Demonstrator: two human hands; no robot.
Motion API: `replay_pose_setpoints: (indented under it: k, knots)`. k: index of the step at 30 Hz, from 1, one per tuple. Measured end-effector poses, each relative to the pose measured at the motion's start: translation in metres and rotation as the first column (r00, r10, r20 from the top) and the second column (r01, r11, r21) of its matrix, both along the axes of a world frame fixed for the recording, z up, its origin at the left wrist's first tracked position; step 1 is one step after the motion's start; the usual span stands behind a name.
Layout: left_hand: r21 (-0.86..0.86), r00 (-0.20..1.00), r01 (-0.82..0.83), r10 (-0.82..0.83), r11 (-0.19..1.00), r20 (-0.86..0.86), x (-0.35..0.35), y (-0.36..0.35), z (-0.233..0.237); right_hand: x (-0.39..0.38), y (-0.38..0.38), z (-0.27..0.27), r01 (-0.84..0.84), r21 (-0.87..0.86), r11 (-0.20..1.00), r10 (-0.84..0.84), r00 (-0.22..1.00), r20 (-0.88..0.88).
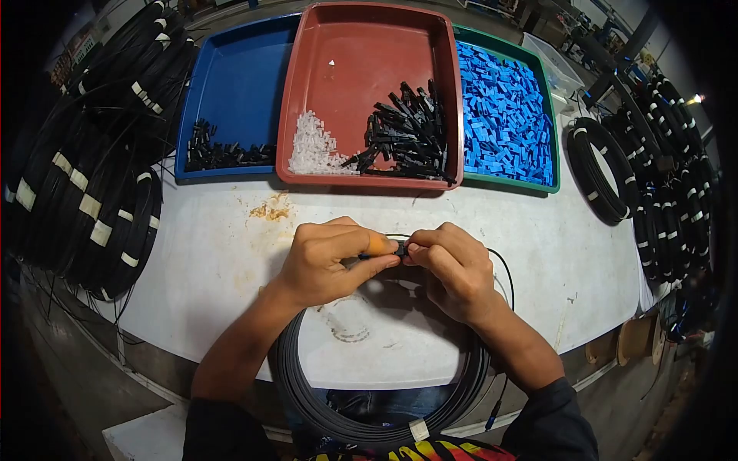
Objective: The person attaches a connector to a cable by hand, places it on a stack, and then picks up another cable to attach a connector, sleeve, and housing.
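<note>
Closest to the person, a large coil of black cable [384, 419] hangs over the front edge of the white desk [207, 269], partly under both forearms. Just above it the two hands meet over the desk. The left hand [330, 261] has its fingers [361, 269] closed narrowly, pinching one end of a small black connector [401, 248]; one fingertip wears an orange cover [377, 244]. The right hand [453, 269] pinches the other end of the same connector with its fingertips closed tight, so the piece sits between both hands, raised a little off the desk. A thin black lead [503, 269] arcs around behind the right hand.

Beyond the hands lies a brownish stain [270, 209] on the desk. Farther back stand three trays side by side. The blue tray [238, 77] holds a few black parts [223, 154]. The red tray [361, 46] holds a heap of white pieces [314, 147] and a pile of black connectors [407, 134]. The green tray [555, 154] is full of blue pieces [503, 115]. Taped cable bundles [92, 154] are stacked at the left, and more coils [607, 169] lie at the right.
</note>
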State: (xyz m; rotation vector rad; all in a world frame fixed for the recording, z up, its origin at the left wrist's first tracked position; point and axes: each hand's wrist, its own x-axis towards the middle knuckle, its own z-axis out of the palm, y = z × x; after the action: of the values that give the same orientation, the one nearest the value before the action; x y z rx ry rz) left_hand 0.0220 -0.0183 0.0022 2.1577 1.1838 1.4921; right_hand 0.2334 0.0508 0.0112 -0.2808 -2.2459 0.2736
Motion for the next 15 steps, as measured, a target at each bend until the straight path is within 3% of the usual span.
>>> replay_pose_setpoints:
  k: [4,6,7,8,9,12,14,15]
  knots:
    - [0.014,1.0,0.026,-0.026,1.0,0.009,0.0,-0.002,-0.001,0.002,-0.003,0.008,-0.005,-0.021,1.0,0.005,1.0,0.019]
    - [0.29,0.973,0.046,0.022,0.956,-0.228,0.004,-0.002,0.005,0.005,-0.004,0.004,-0.002,-0.067,0.998,0.005,0.999,0.049]
    - [0.289,0.974,0.047,0.021,0.956,-0.228,0.005,-0.002,0.007,0.006,-0.003,-0.005,-0.04,-0.46,0.887,0.047,0.999,0.004]
    - [0.356,0.941,0.068,0.059,0.932,-0.334,0.006,-0.002,0.008,0.006,-0.003,-0.01,-0.085,-0.775,0.626,0.068,0.996,-0.055]
    - [0.42,0.895,0.097,0.105,0.902,-0.433,0.006,-0.002,0.009,0.005,-0.002,-0.009,-0.086,-0.776,0.624,0.068,0.996,-0.056]
    - [0.432,0.915,0.08,0.106,0.898,-0.39,0.003,0.001,0.008,0.004,0.001,-0.003,-0.09,-0.828,0.554,0.091,0.995,-0.047]
    - [0.419,0.925,0.067,0.101,0.906,-0.366,0.001,0.0,0.005,0.002,-0.002,0.0,-0.072,-0.681,0.729,0.067,0.997,-0.033]
    - [0.29,0.972,0.017,0.053,0.957,-0.23,0.0,-0.002,0.004,0.001,-0.003,-0.001,-0.071,-0.68,0.729,0.068,0.997,-0.032]
